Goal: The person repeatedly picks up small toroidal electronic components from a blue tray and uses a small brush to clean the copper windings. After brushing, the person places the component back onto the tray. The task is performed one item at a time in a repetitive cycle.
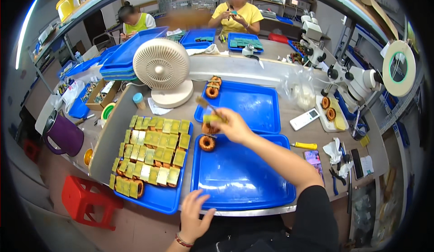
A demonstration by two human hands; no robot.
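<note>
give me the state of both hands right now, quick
Left hand: open, holding nothing.
Right hand: closed on a slim brownish item, too blurred to say exactly what.

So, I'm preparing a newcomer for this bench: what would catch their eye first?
Probably the glossy blue tray at front centre and, to its left, another blue tray crowded with yellow-green squares. A cream fan stands behind that crowded tray, and a bright red stool sits on the floor at lower left.
</note>
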